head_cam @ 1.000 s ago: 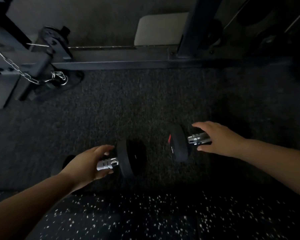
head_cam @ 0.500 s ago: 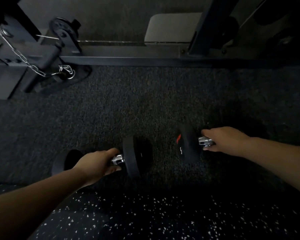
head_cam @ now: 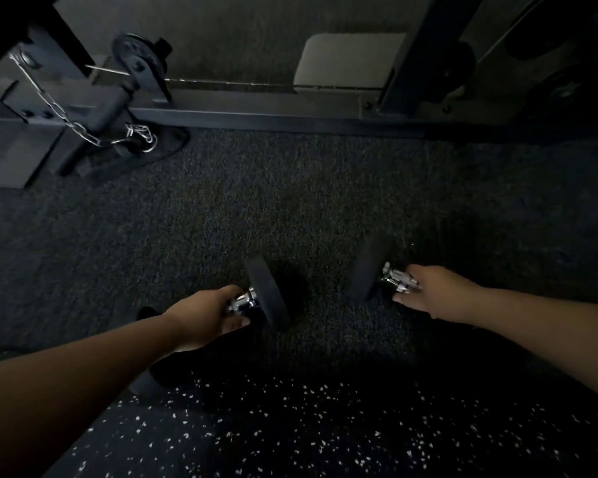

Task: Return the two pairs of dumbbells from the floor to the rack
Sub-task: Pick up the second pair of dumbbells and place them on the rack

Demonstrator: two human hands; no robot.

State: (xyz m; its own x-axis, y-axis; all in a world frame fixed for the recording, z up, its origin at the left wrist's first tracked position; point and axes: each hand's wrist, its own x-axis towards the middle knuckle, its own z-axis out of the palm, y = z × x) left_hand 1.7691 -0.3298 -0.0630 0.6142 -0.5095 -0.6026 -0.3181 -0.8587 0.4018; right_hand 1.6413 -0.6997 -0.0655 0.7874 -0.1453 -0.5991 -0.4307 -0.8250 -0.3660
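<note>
Two black dumbbells with chrome handles lie low over the dark carpet. My left hand [head_cam: 204, 313] is wrapped around the handle of the left dumbbell [head_cam: 265, 294], whose inner head shows to the right of my fingers; its outer head is mostly hidden behind my wrist. My right hand [head_cam: 435, 293] grips the handle of the right dumbbell [head_cam: 368, 269], with only its inner head and a short chrome stretch visible. The scene is dim. No rack of dumbbells is in view.
A dark metal machine frame [head_cam: 290, 113] runs across the back, with a pulley [head_cam: 139, 60], a chain and clip [head_cam: 94, 132] at the left, and a pale pad [head_cam: 346, 60]. Speckled rubber flooring [head_cam: 290, 426] lies nearest me.
Both hands went from reaching with fingers apart to closed around the dumbbell handles. The two dumbbells have tilted and shifted slightly, and the view has dropped closer.
</note>
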